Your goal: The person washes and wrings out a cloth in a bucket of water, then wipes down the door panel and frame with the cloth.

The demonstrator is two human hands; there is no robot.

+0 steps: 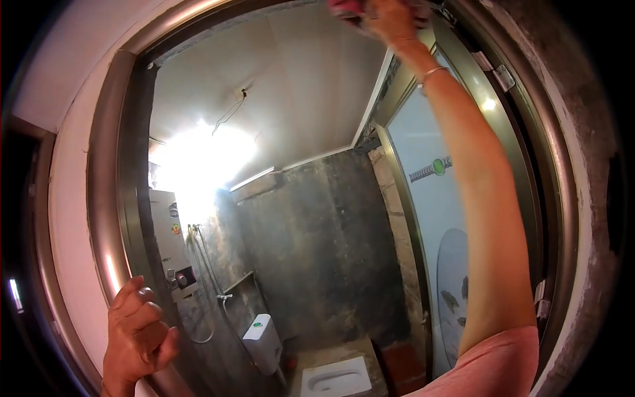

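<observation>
The right hand (390,21) clutches a reddish cloth (346,8) overhead; the left hand (140,331) curls by the doorframe (108,192), its grip unclear.

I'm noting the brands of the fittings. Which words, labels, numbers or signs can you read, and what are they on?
No text can be read.
White cistern: green mark, too small to read.
Pale panel: coloured sticker, too small to read.
Door glass: green oval on a patterned band, no readable lettering.
</observation>
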